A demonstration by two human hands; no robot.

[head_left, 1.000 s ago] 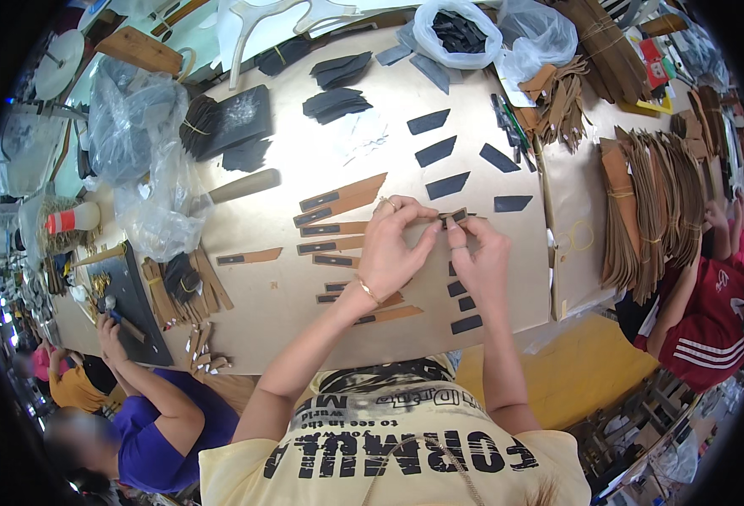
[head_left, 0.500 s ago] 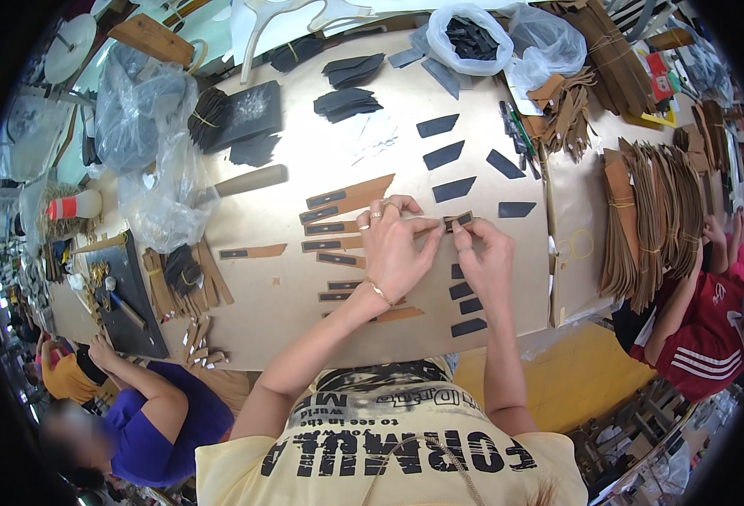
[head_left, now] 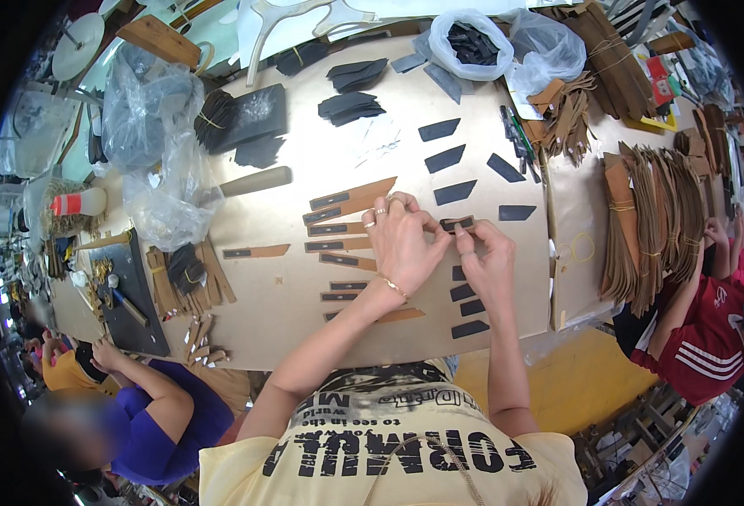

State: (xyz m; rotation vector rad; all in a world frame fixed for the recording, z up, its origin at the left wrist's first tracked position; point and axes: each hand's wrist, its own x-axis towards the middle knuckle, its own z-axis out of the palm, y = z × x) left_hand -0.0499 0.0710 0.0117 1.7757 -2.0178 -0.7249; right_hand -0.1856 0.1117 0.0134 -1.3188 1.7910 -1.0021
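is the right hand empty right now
No, the right hand holds a small dark strip with brown edges.

Strips (head_left: 359,194) lie midway across the tabletop (head_left: 271,329), patches (head_left: 455,192) between them and the right edge. Near the far edge lie stacks (head_left: 351,109), a bag (head_left: 471,67) right of them. Toward the left edge, a hammer (head_left: 130,308) rests on a slab (head_left: 154,339).

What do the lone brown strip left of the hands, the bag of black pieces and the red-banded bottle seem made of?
Brown strip: probably leather or imitation, matte, going by its even tan face and clean-cut edges.
Bag: likely thin plastic film, translucent and crinkled.
Bottle: probably smooth plastic, given its milky, translucent body.
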